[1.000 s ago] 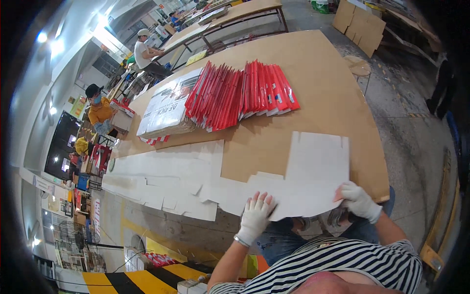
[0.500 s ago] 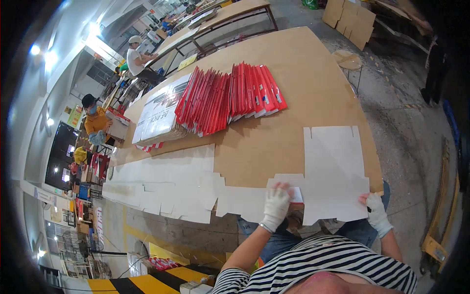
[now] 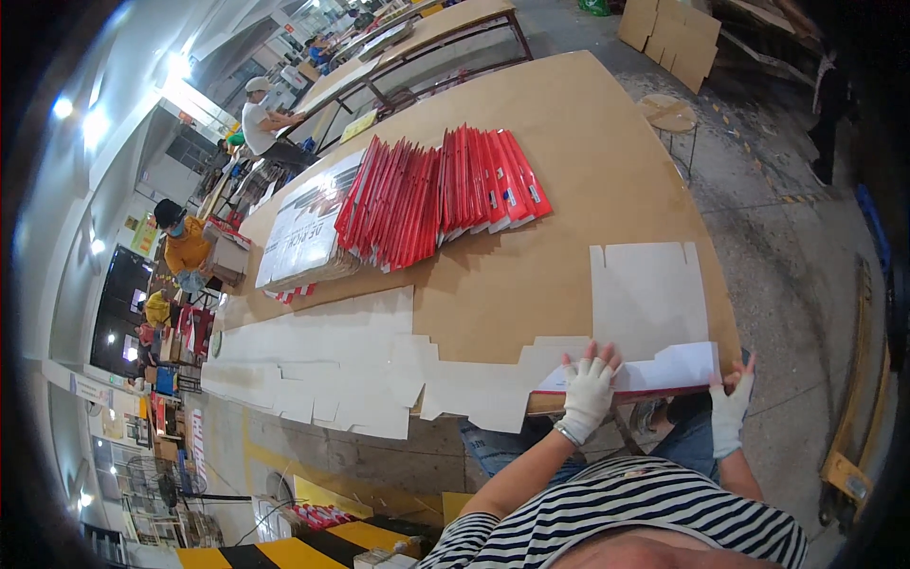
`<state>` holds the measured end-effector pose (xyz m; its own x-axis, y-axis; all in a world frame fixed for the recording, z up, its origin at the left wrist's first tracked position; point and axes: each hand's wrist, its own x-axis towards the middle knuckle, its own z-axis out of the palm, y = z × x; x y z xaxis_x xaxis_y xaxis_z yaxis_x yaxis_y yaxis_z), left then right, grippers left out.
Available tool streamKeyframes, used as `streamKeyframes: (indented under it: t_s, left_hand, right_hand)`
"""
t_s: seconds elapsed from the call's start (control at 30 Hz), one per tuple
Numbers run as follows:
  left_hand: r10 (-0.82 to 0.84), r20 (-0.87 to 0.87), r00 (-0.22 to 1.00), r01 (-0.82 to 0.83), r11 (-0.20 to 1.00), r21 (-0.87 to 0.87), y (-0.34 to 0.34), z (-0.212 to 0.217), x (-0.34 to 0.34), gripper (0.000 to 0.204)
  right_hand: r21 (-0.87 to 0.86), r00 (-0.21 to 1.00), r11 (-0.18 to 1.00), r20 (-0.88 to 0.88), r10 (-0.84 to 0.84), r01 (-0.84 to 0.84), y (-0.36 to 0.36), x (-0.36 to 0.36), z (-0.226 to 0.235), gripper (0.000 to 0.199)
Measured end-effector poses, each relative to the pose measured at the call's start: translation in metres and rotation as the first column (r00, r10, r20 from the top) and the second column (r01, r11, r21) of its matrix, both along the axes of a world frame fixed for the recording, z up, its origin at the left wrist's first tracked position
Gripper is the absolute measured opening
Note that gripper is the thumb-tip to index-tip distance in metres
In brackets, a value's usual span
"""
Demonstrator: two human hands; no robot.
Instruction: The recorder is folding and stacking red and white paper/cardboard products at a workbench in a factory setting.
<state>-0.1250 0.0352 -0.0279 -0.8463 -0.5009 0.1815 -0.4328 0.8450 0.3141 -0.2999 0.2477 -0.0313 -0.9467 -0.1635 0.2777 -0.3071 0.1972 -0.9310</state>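
On the brown worktable [image 3: 569, 123] in a workshop; both hands press a folded white carton flap [image 3: 654, 372].

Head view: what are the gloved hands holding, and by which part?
A flat white carton blank: its near flap is folded over. The left hand presses that flap flat; the right hand grips its right end at the table edge.

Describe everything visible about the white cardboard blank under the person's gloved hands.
The white cardboard blank lies flat at the near right edge of the brown table. It is a notched die-cut sheet whose near flap is folded over, showing a red edge. The left hand presses on the fold; the right hand grips its right corner.
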Motion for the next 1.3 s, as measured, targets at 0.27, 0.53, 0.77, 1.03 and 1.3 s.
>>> streamKeyframes:
  t_s: [0.27, 0.53, 0.77, 1.03, 1.3]
  left_hand:
    - [-0.450, 0.164, 0.878, 0.440, 0.893, 0.092, 0.047, 0.022, -0.039, 0.078]
    - [-0.417, 0.177, 0.892, 0.395, 0.907, 0.146, 0.051, 0.031, -0.018, 0.098]
    - [-0.411, 0.182, 0.893, 0.373, 0.904, 0.210, 0.044, 0.037, -0.007, 0.101]
    - [-0.147, 0.312, 0.939, 0.179, 0.981, -0.076, -0.014, 0.018, 0.120, 0.074]
    - [-0.242, -0.268, 0.933, 0.299, 0.933, 0.201, -0.075, 0.032, 0.136, 0.038]
  right_hand:
    - [-0.516, 0.350, 0.762, 0.682, 0.642, -0.391, 0.026, 0.066, -0.041, 0.035]
    - [0.367, 0.956, 0.903, 0.260, 0.133, -0.225, -0.002, 0.008, 0.000, 0.023]
    - [0.647, 0.602, 0.681, -0.405, 0.688, -0.343, -0.052, -0.003, 0.014, 0.057]
    - [0.750, 0.478, 0.583, -0.406, 0.779, -0.313, -0.054, -0.026, 0.001, 0.051]
    - [0.711, 0.547, 0.603, -0.362, 0.755, -0.362, -0.048, -0.034, -0.007, 0.058]
